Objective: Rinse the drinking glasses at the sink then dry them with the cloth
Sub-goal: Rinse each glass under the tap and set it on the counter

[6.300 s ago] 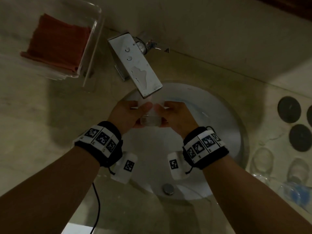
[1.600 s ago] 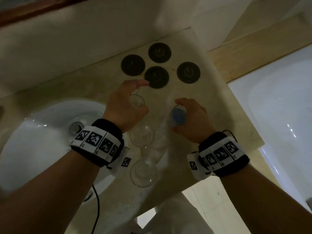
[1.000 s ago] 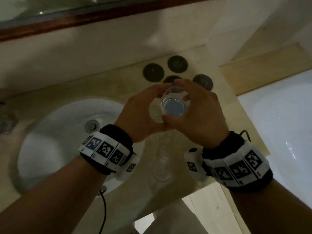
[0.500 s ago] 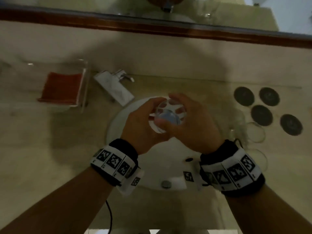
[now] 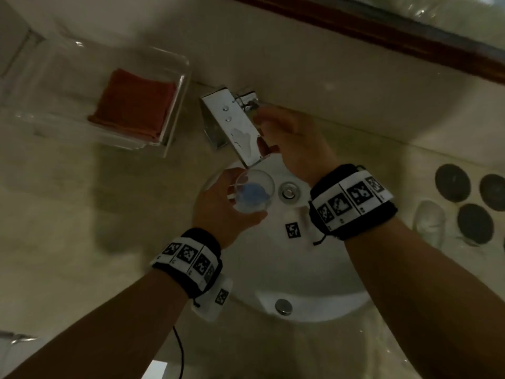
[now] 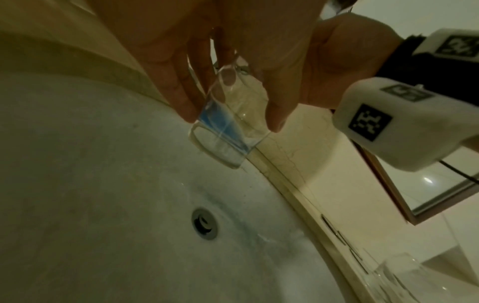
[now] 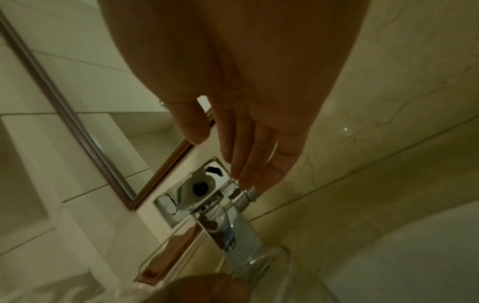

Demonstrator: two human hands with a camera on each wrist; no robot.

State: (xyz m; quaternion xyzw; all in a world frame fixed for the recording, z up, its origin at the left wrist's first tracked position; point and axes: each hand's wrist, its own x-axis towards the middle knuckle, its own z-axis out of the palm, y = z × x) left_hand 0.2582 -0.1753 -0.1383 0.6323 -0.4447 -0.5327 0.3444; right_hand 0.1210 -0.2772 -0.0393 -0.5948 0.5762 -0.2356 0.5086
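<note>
A clear drinking glass (image 5: 254, 194) with blue liquid in its bottom hangs over the white sink (image 5: 314, 272), just below the spout of the chrome tap (image 5: 235, 127). My left hand (image 5: 221, 212) grips this glass (image 6: 225, 131) from the side, thumb and fingers (image 6: 181, 98) curled round it. My right hand (image 5: 276, 124) reaches to the back of the tap. Its straight fingertips (image 7: 249, 176) touch the tap's lever (image 7: 250, 194). No water runs from the spout. The red cloth (image 5: 134, 105) lies folded in a clear tray (image 5: 175, 110) left of the tap.
Another clear glass (image 5: 429, 222) stands on the counter right of the basin, beside several dark round coasters (image 5: 452, 183). The drain (image 5: 288, 190) sits under the spout. A mirror with a brown frame (image 5: 382, 34) runs along the back wall.
My right hand has let go of the glass and moved up to the tap lever. The left hand alone now holds the glass, lower and under the spout.
</note>
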